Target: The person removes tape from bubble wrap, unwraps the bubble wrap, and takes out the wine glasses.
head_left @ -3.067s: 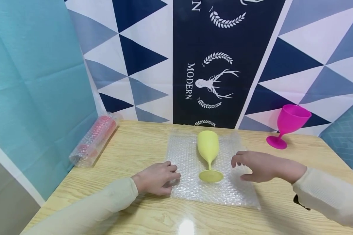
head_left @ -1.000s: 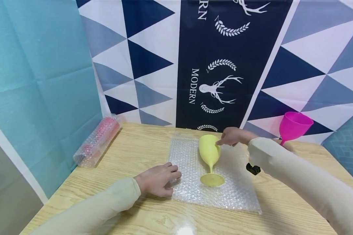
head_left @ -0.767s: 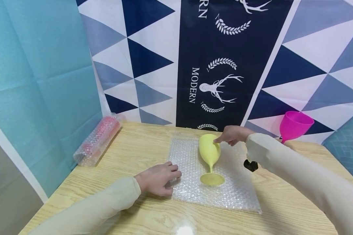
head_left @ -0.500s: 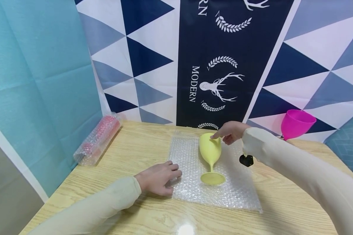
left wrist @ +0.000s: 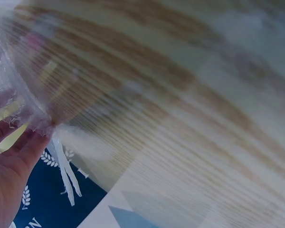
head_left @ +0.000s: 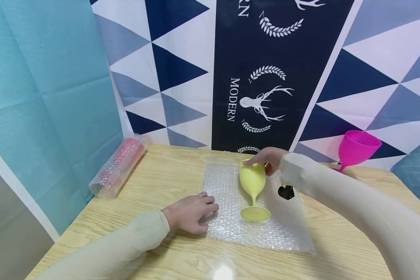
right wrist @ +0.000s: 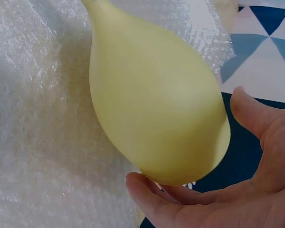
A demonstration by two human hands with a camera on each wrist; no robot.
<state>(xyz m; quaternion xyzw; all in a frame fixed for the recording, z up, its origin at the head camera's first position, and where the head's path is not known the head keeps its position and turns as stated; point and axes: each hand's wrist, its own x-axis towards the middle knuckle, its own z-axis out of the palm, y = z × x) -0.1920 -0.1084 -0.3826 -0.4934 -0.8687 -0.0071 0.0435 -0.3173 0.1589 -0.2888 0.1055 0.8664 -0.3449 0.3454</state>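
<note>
A yellow goblet point(head_left: 253, 181) lies on its side on a sheet of bubble wrap point(head_left: 227, 229), with its round foot towards me. My right hand point(head_left: 270, 158) is around the bowl at the rim end, thumb over the top in the head view. In the right wrist view the goblet's bowl point(right wrist: 156, 99) sits between thumb and fingers point(right wrist: 152, 194), the fingertips partly hidden behind the rim. My left hand point(head_left: 189, 213) rests on the left edge of the wrap with loosely bent fingers. In the left wrist view its fingers point(left wrist: 31, 147) touch the wrap's edge.
A pink goblet point(head_left: 358, 147) stands upright at the back right, its foot hidden behind the right sleeve. A red item rolled in bubble wrap point(head_left: 117, 167) lies at the back left. Patterned cloth point(head_left: 182, 77) hangs behind the wooden table point(head_left: 161, 167).
My right hand has come from the wrap's right side to the goblet's rim, its thumb moving leftward over the bowl. The left hand and the yellow goblet have stayed in place.
</note>
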